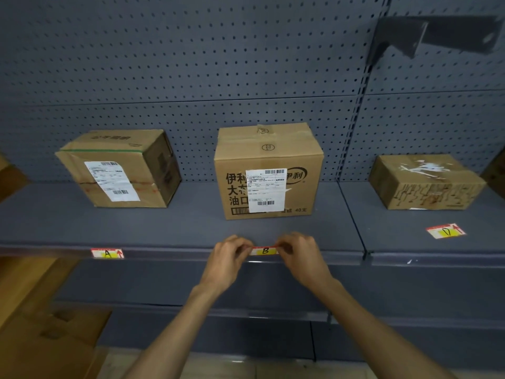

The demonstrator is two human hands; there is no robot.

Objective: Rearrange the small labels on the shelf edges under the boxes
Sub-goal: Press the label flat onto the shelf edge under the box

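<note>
A small label marked B point(265, 250) sits at the front edge of the grey shelf point(175, 228), below the middle cardboard box point(269, 170). My left hand point(228, 259) pinches its left end and my right hand point(300, 255) pinches its right end. Further left, a label marked A point(107, 253) is fixed in the shelf edge under the left box point(120, 168). A label marked D point(445, 231) lies flat on the right shelf in front of the right box point(426, 181).
A grey pegboard point(191, 64) backs the shelves. A dark metal bracket point(431, 36) juts out at the upper right. Flattened cardboard point(54, 337) lies at the lower left, and a lower shelf point(191, 307) runs beneath my forearms.
</note>
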